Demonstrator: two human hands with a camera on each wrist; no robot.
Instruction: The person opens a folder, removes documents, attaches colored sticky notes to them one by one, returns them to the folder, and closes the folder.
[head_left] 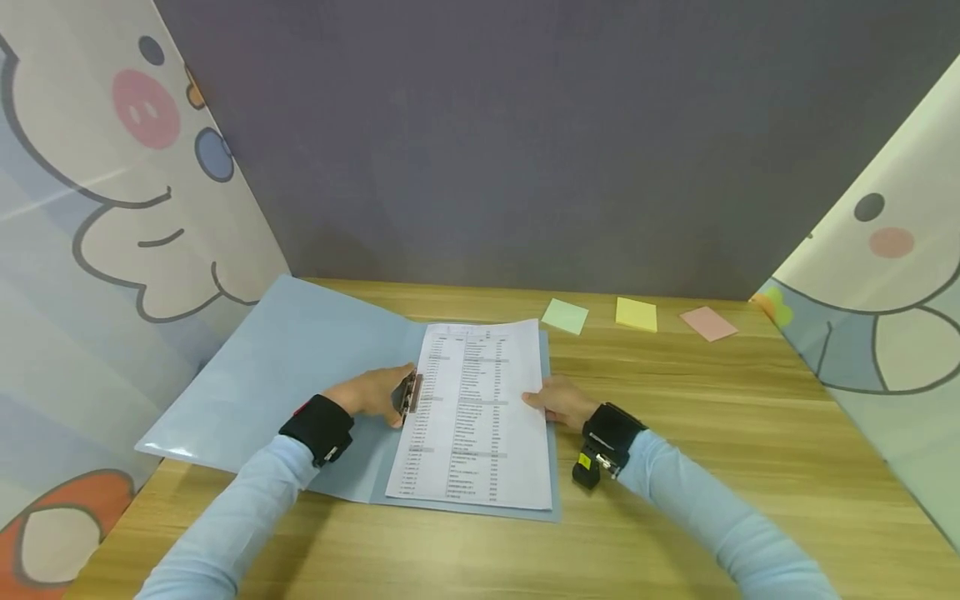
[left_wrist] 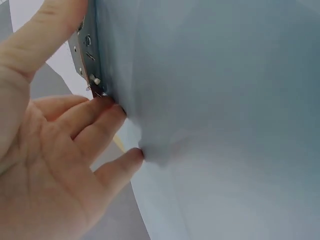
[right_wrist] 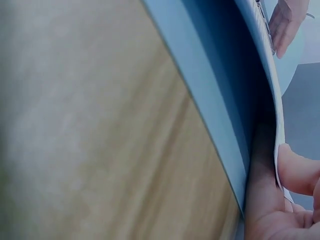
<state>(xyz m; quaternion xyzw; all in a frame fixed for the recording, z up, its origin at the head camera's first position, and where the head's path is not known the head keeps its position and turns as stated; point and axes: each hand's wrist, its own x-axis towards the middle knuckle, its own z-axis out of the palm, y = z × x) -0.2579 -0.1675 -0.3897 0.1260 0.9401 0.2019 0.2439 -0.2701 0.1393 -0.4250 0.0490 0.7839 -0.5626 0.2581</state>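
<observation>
A light blue clip folder (head_left: 300, 350) lies open on the table, with a stack of printed sheets (head_left: 472, 417) on its right side. At the left edge of the sheets is a metal clip (head_left: 415, 393). My left hand (head_left: 372, 393) holds this clip; in the left wrist view the thumb lies at the clip (left_wrist: 87, 50) and the fingertips touch the folder by its lower end. My right hand (head_left: 562, 402) pinches the right edge of the sheets, thumb on top. In the right wrist view its fingers (right_wrist: 262, 180) reach beneath the raised sheets (right_wrist: 277, 120), above the folder (right_wrist: 200, 100).
Green (head_left: 565, 317), yellow (head_left: 636, 314) and pink (head_left: 708, 323) sticky notes lie at the back of the wooden table (head_left: 675, 400). A dark grey panel (head_left: 525, 150) rises behind, and cartoon-printed panels stand on both sides. The folder's left cover reaches the left panel.
</observation>
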